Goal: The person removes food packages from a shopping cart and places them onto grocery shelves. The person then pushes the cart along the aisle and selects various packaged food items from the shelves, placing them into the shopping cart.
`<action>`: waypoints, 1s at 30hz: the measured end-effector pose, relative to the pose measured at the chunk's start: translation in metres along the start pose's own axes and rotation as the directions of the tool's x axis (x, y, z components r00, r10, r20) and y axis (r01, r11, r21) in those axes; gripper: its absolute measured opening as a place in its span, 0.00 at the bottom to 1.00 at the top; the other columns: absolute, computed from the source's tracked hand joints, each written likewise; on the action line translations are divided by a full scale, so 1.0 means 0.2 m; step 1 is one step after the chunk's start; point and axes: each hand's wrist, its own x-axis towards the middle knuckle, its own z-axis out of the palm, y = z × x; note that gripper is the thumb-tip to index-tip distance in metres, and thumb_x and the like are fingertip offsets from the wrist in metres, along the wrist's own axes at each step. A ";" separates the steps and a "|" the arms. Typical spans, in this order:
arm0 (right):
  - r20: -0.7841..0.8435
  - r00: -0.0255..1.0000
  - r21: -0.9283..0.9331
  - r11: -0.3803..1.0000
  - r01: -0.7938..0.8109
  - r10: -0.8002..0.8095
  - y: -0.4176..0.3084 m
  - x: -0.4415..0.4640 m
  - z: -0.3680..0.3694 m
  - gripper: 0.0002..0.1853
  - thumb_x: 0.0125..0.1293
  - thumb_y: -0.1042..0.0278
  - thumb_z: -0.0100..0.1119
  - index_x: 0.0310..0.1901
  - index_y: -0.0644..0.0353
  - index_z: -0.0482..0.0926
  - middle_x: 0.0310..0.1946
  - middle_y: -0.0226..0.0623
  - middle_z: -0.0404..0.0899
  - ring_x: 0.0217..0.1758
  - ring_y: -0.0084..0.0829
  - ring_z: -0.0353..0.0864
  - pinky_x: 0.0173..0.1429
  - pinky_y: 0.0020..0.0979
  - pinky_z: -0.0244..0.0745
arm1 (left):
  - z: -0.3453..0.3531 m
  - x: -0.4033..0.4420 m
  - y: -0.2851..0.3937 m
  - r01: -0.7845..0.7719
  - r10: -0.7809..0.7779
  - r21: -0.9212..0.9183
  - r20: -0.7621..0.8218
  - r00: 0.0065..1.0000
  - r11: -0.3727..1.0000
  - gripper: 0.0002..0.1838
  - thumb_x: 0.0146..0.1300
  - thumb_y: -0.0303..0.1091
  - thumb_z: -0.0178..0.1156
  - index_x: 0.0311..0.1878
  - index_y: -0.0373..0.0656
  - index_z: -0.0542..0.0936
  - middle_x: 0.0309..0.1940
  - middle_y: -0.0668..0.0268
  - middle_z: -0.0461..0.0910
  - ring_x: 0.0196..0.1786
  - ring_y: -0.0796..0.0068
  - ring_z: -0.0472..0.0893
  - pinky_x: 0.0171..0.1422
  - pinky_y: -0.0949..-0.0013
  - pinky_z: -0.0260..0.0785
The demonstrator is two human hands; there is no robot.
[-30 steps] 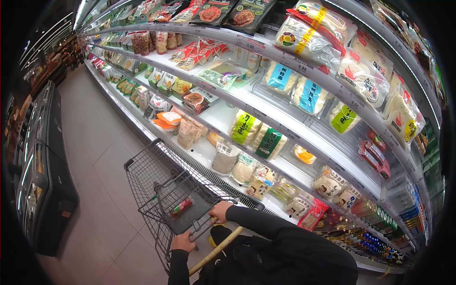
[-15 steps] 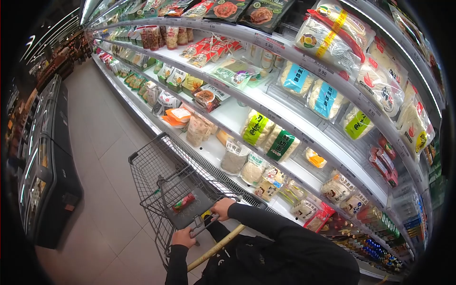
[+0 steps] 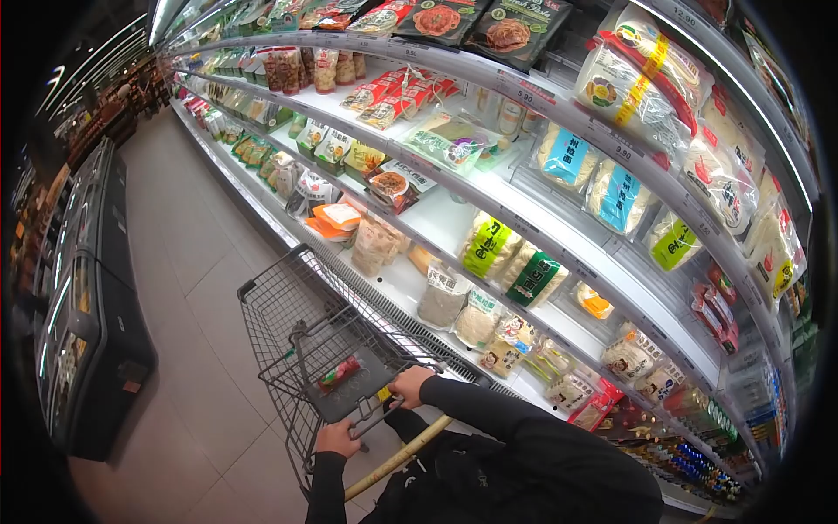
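A: Where does the shopping cart (image 3: 243,287) sit, going from the middle of the view?

B: Between seven and eight o'clock, its black wire basket on the tiled floor (image 3: 188,349), just beside the foot of the lit shelving (image 3: 419,243).

A: And who holds it?

B: The wearer. The left hand (image 3: 339,438) is at seven o'clock, fingers curled around one end of a grey bar (image 3: 374,421). The right hand (image 3: 410,386), near six, wraps the other end. Both are closed on it, a little apart, dark sleeves behind them.

A: What's around the hands?

B: A small yellow patch (image 3: 383,395) shows just beside the right one. A pale yellow bar (image 3: 401,456) slants under the right forearm. Past the fingers lies a grey panel (image 3: 353,395) with a red-and-green shape (image 3: 339,372) on it; I can't tell whether that's a packet or a print.

A: The shelves?

B: Blue-labelled noodle packs (image 3: 567,157) stand at two o'clock, a lime-labelled pack (image 3: 491,248) and a dark-green-labelled pack (image 3: 532,276) side by side around three to four, and orange packets (image 3: 335,218) at ten.

A: Anything opposite?

B: A long dark display case (image 3: 118,358), toward nine o'clock, across the aisle from the cart.
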 end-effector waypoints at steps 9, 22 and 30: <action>0.019 1.000 0.003 1.000 -0.018 0.018 0.04 0.23 -0.10 0.19 0.61 0.46 0.66 0.41 0.54 0.87 0.33 0.45 0.87 0.41 0.51 0.88 0.45 0.48 0.81 | -0.10 0.18 -0.15 0.006 -0.006 0.012 0.010 1.000 1.000 0.13 0.49 0.40 0.71 0.38 0.47 0.86 0.30 0.53 0.86 0.38 0.50 0.87 0.45 0.52 0.79; 0.027 1.000 0.011 1.000 -0.001 0.001 0.10 0.57 -0.24 0.17 0.54 0.53 0.68 0.43 0.52 0.87 0.34 0.45 0.87 0.41 0.50 0.88 0.44 0.48 0.82 | -0.31 0.44 -0.30 0.078 -0.081 0.035 0.087 0.993 0.996 0.13 0.49 0.40 0.71 0.38 0.47 0.87 0.29 0.61 0.87 0.38 0.57 0.88 0.46 0.57 0.80; -0.010 1.000 0.051 0.998 0.020 -0.020 0.14 0.75 -0.28 0.14 0.53 0.57 0.68 0.40 0.53 0.88 0.35 0.42 0.89 0.43 0.48 0.89 0.47 0.46 0.83 | -0.36 0.58 -0.44 0.128 -0.136 0.075 0.121 0.983 0.989 0.14 0.49 0.44 0.70 0.37 0.47 0.86 0.31 0.58 0.87 0.40 0.53 0.87 0.48 0.54 0.79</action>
